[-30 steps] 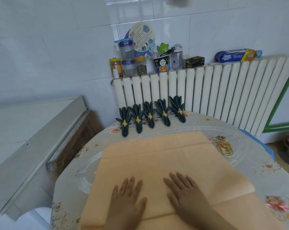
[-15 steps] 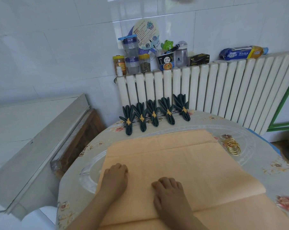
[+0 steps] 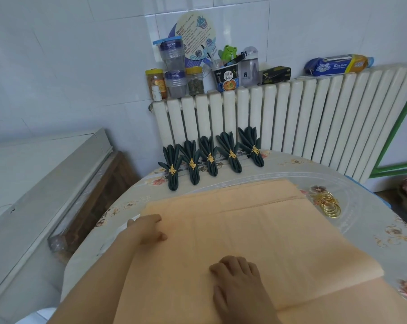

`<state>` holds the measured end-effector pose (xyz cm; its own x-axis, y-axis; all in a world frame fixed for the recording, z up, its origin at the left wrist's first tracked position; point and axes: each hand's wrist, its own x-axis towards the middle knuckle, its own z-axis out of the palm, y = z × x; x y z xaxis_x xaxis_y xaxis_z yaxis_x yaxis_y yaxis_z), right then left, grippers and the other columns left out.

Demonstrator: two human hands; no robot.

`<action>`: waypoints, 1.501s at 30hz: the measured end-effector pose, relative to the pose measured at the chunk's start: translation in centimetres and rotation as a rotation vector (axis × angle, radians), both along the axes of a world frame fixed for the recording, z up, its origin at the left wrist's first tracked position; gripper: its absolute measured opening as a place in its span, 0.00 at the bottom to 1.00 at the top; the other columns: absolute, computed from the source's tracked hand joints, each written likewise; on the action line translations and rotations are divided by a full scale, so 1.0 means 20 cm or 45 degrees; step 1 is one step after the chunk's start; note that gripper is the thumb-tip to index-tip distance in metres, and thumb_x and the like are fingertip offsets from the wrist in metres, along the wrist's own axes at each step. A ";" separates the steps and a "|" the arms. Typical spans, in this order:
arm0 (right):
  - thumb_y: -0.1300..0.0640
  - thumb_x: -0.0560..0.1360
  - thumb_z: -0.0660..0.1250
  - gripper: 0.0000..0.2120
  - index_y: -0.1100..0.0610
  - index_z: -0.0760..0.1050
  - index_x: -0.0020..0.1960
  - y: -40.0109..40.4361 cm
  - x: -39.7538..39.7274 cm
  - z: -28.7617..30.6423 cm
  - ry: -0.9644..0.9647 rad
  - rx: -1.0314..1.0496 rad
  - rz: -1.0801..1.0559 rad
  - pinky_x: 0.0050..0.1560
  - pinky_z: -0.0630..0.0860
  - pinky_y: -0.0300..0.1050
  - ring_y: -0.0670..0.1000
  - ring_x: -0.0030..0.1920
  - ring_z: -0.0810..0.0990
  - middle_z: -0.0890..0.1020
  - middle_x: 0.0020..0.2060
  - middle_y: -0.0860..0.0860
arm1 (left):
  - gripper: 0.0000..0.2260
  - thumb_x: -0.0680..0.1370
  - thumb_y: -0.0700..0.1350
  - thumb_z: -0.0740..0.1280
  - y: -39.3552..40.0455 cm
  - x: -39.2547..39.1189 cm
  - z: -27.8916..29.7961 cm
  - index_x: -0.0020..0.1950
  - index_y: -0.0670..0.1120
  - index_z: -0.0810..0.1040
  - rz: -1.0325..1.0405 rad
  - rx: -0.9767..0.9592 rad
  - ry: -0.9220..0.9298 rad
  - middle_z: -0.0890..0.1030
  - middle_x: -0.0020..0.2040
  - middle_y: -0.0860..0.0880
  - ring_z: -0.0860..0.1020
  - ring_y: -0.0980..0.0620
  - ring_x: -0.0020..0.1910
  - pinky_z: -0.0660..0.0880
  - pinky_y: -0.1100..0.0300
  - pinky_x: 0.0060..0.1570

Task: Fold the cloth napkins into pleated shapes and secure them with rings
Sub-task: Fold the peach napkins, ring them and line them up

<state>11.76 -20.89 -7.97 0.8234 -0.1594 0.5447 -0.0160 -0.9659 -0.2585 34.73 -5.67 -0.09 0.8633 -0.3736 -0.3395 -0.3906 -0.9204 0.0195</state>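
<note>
Peach cloth napkins (image 3: 256, 230) lie stacked across the table (image 3: 373, 220) middle. Left hand (image 3: 148, 229) pinches the top napkin's left edge with curled fingers; right hand (image 3: 237, 277), fingers curled, grips cloth near the front edge. Gold rings (image 3: 329, 206) sit just beside the stack's far right corner.

The napkin (image 3: 256, 232) spread on the table (image 3: 373, 220) is plain peach-orange. Behind it, five folded napkins (image 3: 210, 155) are dark green, each bound by a gold leaf-patterned ring (image 3: 192, 163). Right of the peach napkin lie plain gold rings (image 3: 329, 205). The table covering is pale grey with red and gold floral motifs. Behind the green napkins, the radiator (image 3: 291, 118) is cream-white, the wall tiles (image 3: 69, 54) white.
</note>
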 end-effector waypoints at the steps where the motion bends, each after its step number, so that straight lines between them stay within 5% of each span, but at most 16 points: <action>1: 0.44 0.59 0.60 0.15 0.44 0.75 0.44 0.00 0.00 0.00 -0.001 0.004 0.002 0.45 0.61 0.41 0.45 0.44 0.70 0.76 0.41 0.42 | 0.23 0.76 0.56 0.66 0.00 0.01 0.00 0.68 0.50 0.69 0.000 -0.002 -0.003 0.73 0.66 0.50 0.70 0.47 0.66 0.63 0.52 0.62; 7: 0.43 0.61 0.60 0.15 0.44 0.74 0.46 -0.02 -0.01 0.01 0.045 0.030 0.012 0.46 0.62 0.41 0.45 0.44 0.72 0.75 0.42 0.41 | 0.07 0.78 0.44 0.61 -0.03 -0.09 0.03 0.53 0.48 0.75 -0.127 -0.079 -0.290 0.76 0.52 0.49 0.75 0.49 0.55 0.68 0.60 0.43; 13: 0.47 0.64 0.59 0.18 0.45 0.75 0.53 -0.04 -0.03 0.06 0.113 0.248 0.074 0.46 0.75 0.42 0.43 0.46 0.72 0.77 0.44 0.39 | 0.08 0.78 0.45 0.59 0.01 -0.35 0.03 0.43 0.51 0.76 -0.226 -0.299 -0.451 0.78 0.43 0.52 0.75 0.52 0.45 0.66 0.60 0.39; 15: 0.49 0.69 0.57 0.21 0.47 0.74 0.60 -0.04 -0.03 0.10 0.133 0.549 0.126 0.51 0.71 0.38 0.43 0.47 0.71 0.76 0.45 0.38 | 0.10 0.76 0.47 0.57 -0.01 -0.48 0.03 0.40 0.51 0.77 -0.288 -0.398 -0.397 0.78 0.41 0.52 0.75 0.51 0.45 0.66 0.59 0.39; 19: 0.50 0.78 0.57 0.18 0.34 0.64 0.65 -0.06 -0.06 0.16 0.180 0.912 0.176 0.44 0.69 0.30 0.43 0.41 0.76 0.79 0.41 0.42 | 0.10 0.76 0.44 0.62 -0.08 -0.70 0.00 0.48 0.47 0.83 -0.257 -0.690 -0.199 0.84 0.47 0.49 0.79 0.49 0.50 0.71 0.58 0.46; 21: 0.50 0.80 0.56 0.14 0.33 0.67 0.62 -0.06 -0.08 0.19 0.233 0.948 0.202 0.45 0.71 0.34 0.42 0.41 0.78 0.81 0.39 0.44 | 0.12 0.77 0.46 0.65 -0.12 -0.80 0.00 0.58 0.47 0.82 -0.126 -0.852 -0.046 0.83 0.52 0.51 0.80 0.53 0.52 0.71 0.62 0.52; 24: 0.46 0.80 0.55 0.13 0.45 0.79 0.49 -0.04 -0.10 0.21 0.226 1.005 0.174 0.41 0.70 0.36 0.41 0.37 0.77 0.80 0.34 0.43 | 0.14 0.76 0.44 0.68 -0.14 -0.91 0.00 0.61 0.44 0.78 0.185 -1.237 0.396 0.82 0.41 0.50 0.80 0.55 0.36 0.76 0.63 0.41; 26: 0.42 0.76 0.55 0.19 0.53 0.77 0.41 -0.05 -0.10 0.22 0.190 1.037 0.106 0.37 0.68 0.39 0.43 0.34 0.75 0.79 0.30 0.46 | 0.11 0.78 0.40 0.66 -0.12 -0.95 0.02 0.61 0.42 0.76 0.327 -1.436 0.513 0.82 0.42 0.48 0.82 0.54 0.38 0.77 0.64 0.38; 28: 0.45 0.77 0.60 0.16 0.56 0.73 0.39 -0.06 -0.10 0.22 0.182 1.034 0.060 0.35 0.67 0.36 0.46 0.33 0.74 0.76 0.29 0.47 | 0.11 0.79 0.41 0.63 -0.07 -0.93 -0.01 0.59 0.45 0.78 0.194 -1.300 0.098 0.82 0.50 0.49 0.81 0.52 0.50 0.76 0.63 0.48; 30: 0.53 0.75 0.67 0.08 0.54 0.71 0.39 -0.07 -0.10 0.22 0.169 1.026 0.029 0.34 0.67 0.32 0.43 0.32 0.72 0.74 0.29 0.45 | 0.17 0.77 0.47 0.58 0.00 -0.91 -0.06 0.62 0.50 0.78 -0.045 -0.860 -0.311 0.77 0.62 0.50 0.74 0.51 0.62 0.68 0.59 0.60; 34: 0.65 0.68 0.68 0.10 0.53 0.71 0.41 -0.06 -0.11 0.19 0.203 0.958 0.029 0.35 0.67 0.29 0.42 0.31 0.72 0.74 0.30 0.46 | 0.22 0.79 0.54 0.53 0.04 -0.98 -0.14 0.74 0.57 0.62 -0.144 -0.402 -0.233 0.53 0.78 0.49 0.52 0.53 0.76 0.52 0.58 0.70; 39: 0.67 0.67 0.66 0.09 0.54 0.71 0.41 -0.05 -0.10 0.20 0.211 0.834 0.047 0.35 0.65 0.29 0.41 0.32 0.70 0.71 0.30 0.44 | 0.42 0.63 0.64 0.35 0.03 -1.01 -0.14 0.77 0.57 0.53 -0.111 -0.310 -0.317 0.46 0.79 0.49 0.46 0.52 0.77 0.47 0.53 0.71; 45: 0.68 0.66 0.66 0.10 0.54 0.72 0.34 -0.04 -0.09 0.16 0.228 0.708 0.081 0.36 0.65 0.31 0.44 0.32 0.70 0.70 0.32 0.45 | 0.42 0.63 0.65 0.30 0.03 -1.01 -0.23 0.78 0.57 0.42 -0.117 -0.220 -0.192 0.40 0.78 0.51 0.39 0.50 0.77 0.39 0.48 0.74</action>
<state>9.89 -21.66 -4.69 0.9121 -0.3288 0.2450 -0.0528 -0.6867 -0.7250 14.47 -5.12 -4.62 0.8591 -0.4941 -0.1332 -0.4829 -0.8689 0.1086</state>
